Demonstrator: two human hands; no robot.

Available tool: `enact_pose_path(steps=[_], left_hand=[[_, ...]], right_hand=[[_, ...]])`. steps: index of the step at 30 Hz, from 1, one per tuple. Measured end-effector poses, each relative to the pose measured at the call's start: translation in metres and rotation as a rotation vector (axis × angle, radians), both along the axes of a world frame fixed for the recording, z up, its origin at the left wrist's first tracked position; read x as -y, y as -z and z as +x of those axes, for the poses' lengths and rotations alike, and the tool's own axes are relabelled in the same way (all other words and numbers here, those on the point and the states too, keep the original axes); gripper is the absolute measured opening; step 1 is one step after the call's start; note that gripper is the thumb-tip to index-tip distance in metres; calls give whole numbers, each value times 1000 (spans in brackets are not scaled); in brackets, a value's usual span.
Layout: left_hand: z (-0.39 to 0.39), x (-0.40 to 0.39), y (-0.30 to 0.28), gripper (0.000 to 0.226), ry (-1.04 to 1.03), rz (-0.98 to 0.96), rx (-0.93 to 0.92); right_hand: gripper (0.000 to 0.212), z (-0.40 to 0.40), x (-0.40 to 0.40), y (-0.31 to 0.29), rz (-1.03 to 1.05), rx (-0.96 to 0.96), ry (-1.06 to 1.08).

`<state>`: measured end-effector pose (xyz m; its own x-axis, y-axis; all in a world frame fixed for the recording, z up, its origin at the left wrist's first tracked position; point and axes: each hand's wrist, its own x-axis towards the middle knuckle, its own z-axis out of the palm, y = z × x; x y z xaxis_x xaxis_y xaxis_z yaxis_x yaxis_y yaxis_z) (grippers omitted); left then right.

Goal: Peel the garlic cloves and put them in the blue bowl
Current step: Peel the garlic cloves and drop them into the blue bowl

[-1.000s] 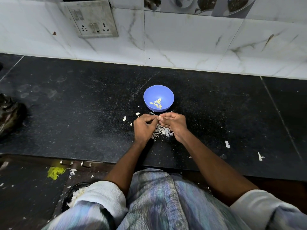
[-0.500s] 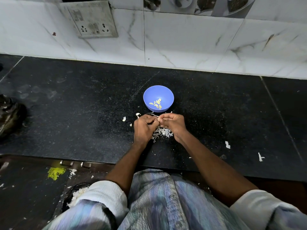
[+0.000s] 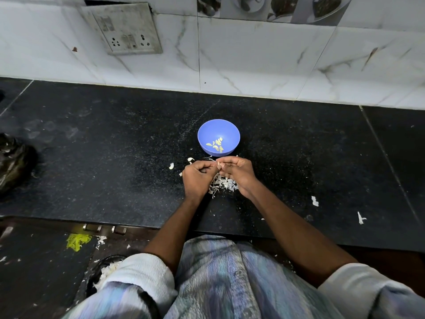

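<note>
The blue bowl (image 3: pixel 218 131) stands on the black counter and holds several peeled garlic cloves (image 3: pixel 216 145). Just in front of it my left hand (image 3: pixel 197 178) and my right hand (image 3: pixel 238 172) meet, fingers curled, pinching one small garlic clove (image 3: pixel 218 165) between their fingertips. Most of that clove is hidden by my fingers. A heap of white garlic skins (image 3: pixel 224 184) lies on the counter under my hands. A loose clove or bit of skin (image 3: pixel 171 166) lies just left of my left hand.
The black granite counter (image 3: pixel 103 157) runs to a white tiled wall with a switch panel (image 3: pixel 125 28). A dark plastic bag (image 3: pixel 13 162) sits at the left edge. White scraps (image 3: pixel 314 201) lie at the right. The counter's front edge is near my body.
My hands have stayed in place in front of the bowl; the fingertips have shifted slightly on the clove. The bowl has not moved.
</note>
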<state>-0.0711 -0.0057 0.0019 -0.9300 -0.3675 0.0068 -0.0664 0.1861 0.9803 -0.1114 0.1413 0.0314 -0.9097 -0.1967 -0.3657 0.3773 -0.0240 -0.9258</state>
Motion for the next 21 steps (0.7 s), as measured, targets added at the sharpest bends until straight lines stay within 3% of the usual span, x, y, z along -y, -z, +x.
enact_pose_path(steps=[6,10,16,21], left_hand=[[1,-1,-3,9,28,-10,27],[1,0,-1,6,32,-23,81],[0,-1,3,6,64,-19,104],[3,-4,-2,9,85,-139,34]], right_hand=[[19,-3,-3,-1,63,-55,-10],[30,-4,-5,-4,87,-75,4],[34,-5,-6,-4,-27,43,65],[30,-4,-4,-3,-101,116,114]])
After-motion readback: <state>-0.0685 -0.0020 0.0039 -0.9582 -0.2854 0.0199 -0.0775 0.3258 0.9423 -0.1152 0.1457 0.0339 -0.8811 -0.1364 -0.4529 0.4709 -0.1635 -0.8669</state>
